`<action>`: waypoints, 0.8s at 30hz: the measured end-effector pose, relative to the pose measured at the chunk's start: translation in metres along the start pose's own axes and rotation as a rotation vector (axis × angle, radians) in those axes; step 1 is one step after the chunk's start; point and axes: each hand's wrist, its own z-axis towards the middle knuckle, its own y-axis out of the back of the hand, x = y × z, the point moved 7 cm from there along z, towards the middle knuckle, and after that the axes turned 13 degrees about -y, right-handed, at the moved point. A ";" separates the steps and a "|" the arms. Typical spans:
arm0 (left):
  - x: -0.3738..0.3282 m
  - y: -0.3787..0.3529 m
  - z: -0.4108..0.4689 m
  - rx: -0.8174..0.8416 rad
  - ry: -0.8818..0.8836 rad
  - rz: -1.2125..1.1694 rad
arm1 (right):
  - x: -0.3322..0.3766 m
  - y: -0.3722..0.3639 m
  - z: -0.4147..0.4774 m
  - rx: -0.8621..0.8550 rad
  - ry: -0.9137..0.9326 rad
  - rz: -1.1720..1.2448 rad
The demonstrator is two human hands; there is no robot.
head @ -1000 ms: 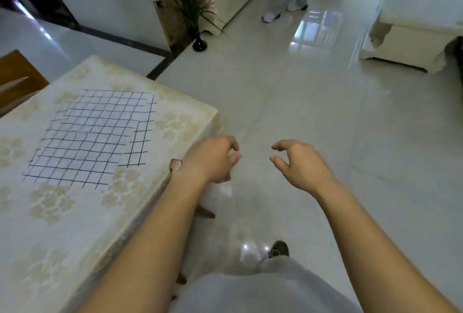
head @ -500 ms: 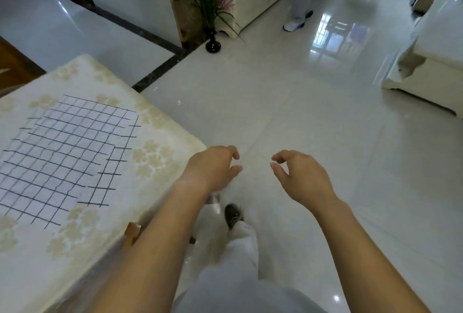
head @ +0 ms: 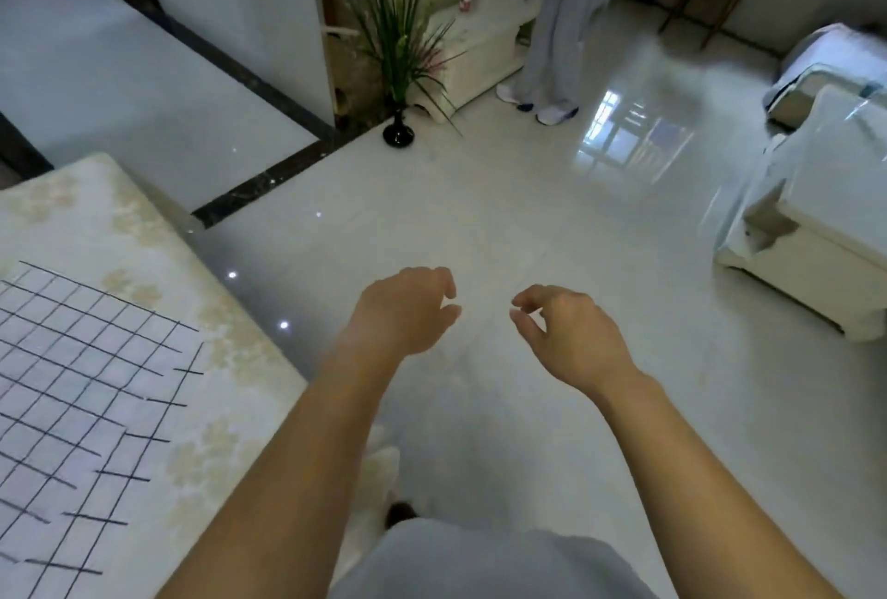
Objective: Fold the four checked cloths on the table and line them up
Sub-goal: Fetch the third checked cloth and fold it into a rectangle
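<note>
1. Clearly, head view, the hands: both are off the table and out over the glossy floor [head: 504,224]. The left hand [head: 403,310] is loosely curled with fingers half bent, holding nothing; the right hand [head: 571,334] is likewise empty, thumb and forefinger apart in a slack pinch.

2. Head view, the step in hand: judged from this posture, the person is approaching the table to take up a cloth. To do it well, turn to face the table [head: 158,257] squarely, bring both hands over the near edge of the checked cloth [head: 81,387], pinch two adjacent corners, and fold edge to edge using the printed lines as a guide.

3. Head view, the task's thing: the checked cloth lies flat on the table's floral cover at the lower left, well apart from both hands. It is white with a thin black grid. A narrower strip along its right side looks like a second layer or a folded edge, though which cannot be told. Only one cloth is plainly visible; the others may lie outside the frame.

4. Head view, surroundings: a potted plant [head: 398,46] and a standing person's legs [head: 552,46] are at the far side.
</note>
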 end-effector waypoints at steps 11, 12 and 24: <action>0.141 0.032 0.060 -0.066 0.356 -0.132 | 0.116 -0.038 0.178 0.147 0.320 -0.023; 0.153 0.038 0.068 -0.078 0.396 -0.126 | 0.127 -0.044 0.196 0.162 0.364 -0.024; 0.233 0.106 0.049 -0.267 0.977 -0.172 | 0.314 -0.058 0.337 0.385 0.852 0.017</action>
